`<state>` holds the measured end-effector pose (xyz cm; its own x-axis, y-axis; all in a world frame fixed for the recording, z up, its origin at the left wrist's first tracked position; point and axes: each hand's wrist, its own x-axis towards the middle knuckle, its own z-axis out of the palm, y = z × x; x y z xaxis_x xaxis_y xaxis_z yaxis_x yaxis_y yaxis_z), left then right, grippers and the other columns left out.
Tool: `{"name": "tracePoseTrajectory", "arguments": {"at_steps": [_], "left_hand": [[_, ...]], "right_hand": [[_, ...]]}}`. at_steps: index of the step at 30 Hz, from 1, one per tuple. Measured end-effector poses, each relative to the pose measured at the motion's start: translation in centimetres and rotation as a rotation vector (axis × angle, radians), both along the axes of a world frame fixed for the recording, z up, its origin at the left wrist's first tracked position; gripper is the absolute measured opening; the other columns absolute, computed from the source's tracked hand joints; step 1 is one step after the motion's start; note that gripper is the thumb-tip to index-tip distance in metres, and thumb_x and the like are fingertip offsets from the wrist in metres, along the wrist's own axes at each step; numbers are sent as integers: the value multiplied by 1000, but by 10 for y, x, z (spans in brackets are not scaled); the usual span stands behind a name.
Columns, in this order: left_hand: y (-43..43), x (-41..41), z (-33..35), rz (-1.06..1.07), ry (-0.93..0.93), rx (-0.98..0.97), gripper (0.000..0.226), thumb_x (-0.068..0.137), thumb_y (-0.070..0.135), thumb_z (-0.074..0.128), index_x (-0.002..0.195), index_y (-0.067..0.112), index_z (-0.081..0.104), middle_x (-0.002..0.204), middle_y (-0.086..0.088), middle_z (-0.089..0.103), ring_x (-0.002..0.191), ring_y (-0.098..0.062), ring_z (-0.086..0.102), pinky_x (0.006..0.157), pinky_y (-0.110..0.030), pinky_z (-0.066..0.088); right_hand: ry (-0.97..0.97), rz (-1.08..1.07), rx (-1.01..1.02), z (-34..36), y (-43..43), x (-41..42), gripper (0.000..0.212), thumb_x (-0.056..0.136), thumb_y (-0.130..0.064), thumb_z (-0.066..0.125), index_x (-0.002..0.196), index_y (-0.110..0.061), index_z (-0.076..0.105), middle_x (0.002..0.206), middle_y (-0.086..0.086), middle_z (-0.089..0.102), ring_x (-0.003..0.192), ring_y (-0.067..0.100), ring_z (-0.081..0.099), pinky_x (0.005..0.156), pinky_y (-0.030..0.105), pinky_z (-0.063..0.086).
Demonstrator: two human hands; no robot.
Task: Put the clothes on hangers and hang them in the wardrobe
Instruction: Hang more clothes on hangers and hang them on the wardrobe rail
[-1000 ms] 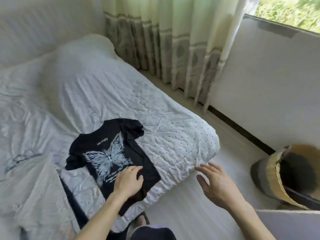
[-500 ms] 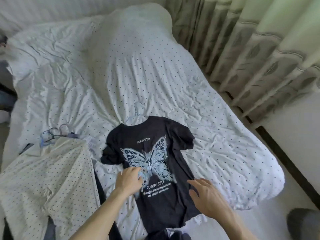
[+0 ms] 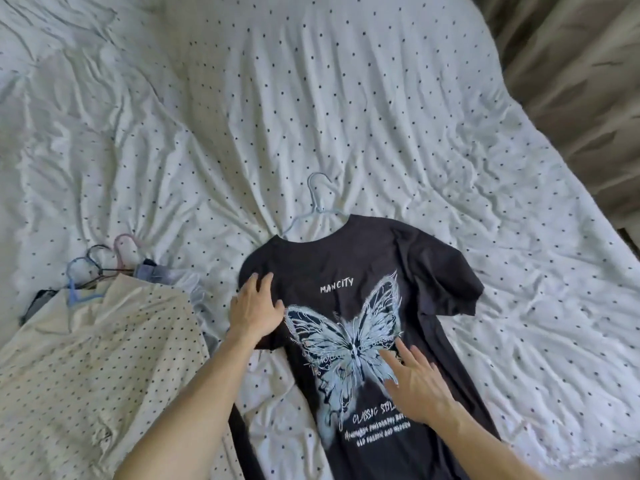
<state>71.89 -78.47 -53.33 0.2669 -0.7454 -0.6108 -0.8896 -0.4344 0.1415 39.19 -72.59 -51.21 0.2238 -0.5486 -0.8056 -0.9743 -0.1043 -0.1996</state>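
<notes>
White cotton bed sheet with small dark dots (image 3: 346, 98): fills most of frame, heavily creased, folds fanning out from centre. Plain white rumpled fabric without dots (image 3: 52, 39): top-left corner, touching dotted sheet. Beige-grey pleated curtain with darker pattern (image 3: 571, 81): top right, just beside bed edge, blurred. Dark strip at far right edge (image 3: 632, 240): below curtain, too small to identify.

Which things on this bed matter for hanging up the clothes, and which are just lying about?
For the job: black T-shirt, pale hanger at its collar, left hand and right hand flat on it, cream dotted shirt, bunched hangers by its collar.
Just there: dotted bedsheet, curtain.
</notes>
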Motion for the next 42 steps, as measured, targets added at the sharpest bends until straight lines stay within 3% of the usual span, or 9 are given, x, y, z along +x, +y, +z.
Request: {"name": "tracePoseTrajectory", "arguments": {"at_steps": [9, 13, 16, 18, 23, 28, 37, 40, 42], "left_hand": [[-77, 46, -57, 352, 241, -4, 64, 93, 40, 60, 149, 18, 38, 141, -11, 53, 129, -35, 49, 104, -41, 42], [-76, 31, -47, 299, 195, -111, 45, 97, 53, 48, 110, 11, 57, 108, -10, 64, 108, -36, 58, 84, -41, 43], [-70, 7, -22, 366, 224, -165, 54, 97, 61, 41, 104, 9, 57, 103, -10, 64, 105, -37, 59, 86, -45, 45], [-61, -13, -4, 391, 244, -192, 57, 94, 67, 39, 101, 14, 58, 103, -9, 66, 103, -36, 61, 89, -45, 48], [-20, -61, 61, 318, 203, -338, 49, 94, 63, 46, 70, 21, 53, 63, 5, 61, 63, -21, 60, 59, -35, 48], [12, -129, 129, 109, 250, -411, 50, 94, 60, 51, 61, 22, 51, 51, 6, 56, 48, -12, 55, 46, -24, 41], [72, -284, 265, -181, 393, -571, 56, 96, 65, 39, 65, 22, 55, 44, 7, 46, 39, -5, 41, 40, -22, 33], [102, -336, 308, -294, 433, -629, 55, 97, 67, 35, 74, 26, 64, 51, 8, 58, 46, -3, 53, 44, -21, 39], [124, -375, 339, -372, 459, -682, 63, 94, 69, 30, 62, 22, 55, 49, 6, 55, 47, -6, 53, 45, -25, 36]], "right_hand": [[41, -13, 102, -40, 8, 6, 66, 100, -38, 44, 153, -45, 7, 165, -8, -15, 152, 30, -10, 111, 69, 23], [5, -63, 154, -44, 0, 0, 56, 99, -40, 44, 150, -45, 20, 165, -13, -5, 153, 24, -5, 114, 61, 25], [-39, -166, 217, -33, -13, 2, 51, 99, -41, 42, 149, -31, 35, 160, -3, 32, 149, 17, 23, 118, 37, 26], [-45, -328, 252, -16, -21, 4, 49, 100, -42, 43, 145, -24, 43, 142, 4, 55, 130, 22, 51, 104, 30, 38], [-274, -670, 149, 49, -25, 1, 44, 98, -53, 46, 132, -27, 56, 125, -8, 66, 106, 8, 62, 94, 25, 46], [-546, -1018, 10, 132, -18, -27, 22, 98, -48, 52, 110, -31, 60, 103, -11, 72, 92, 13, 71, 86, 41, 57], [-918, -1347, -267, 290, 38, -152, 36, 100, -44, 52, 123, -17, 59, 119, 0, 67, 99, 17, 72, 96, 41, 55], [-955, -1371, -334, 328, 79, -199, 36, 98, -45, 54, 121, -18, 61, 117, -1, 68, 96, 15, 73, 90, 38, 58], [-992, -1380, -383, 351, 108, -228, 33, 99, -42, 56, 118, -16, 62, 113, -1, 71, 92, 16, 73, 80, 34, 59]]}}
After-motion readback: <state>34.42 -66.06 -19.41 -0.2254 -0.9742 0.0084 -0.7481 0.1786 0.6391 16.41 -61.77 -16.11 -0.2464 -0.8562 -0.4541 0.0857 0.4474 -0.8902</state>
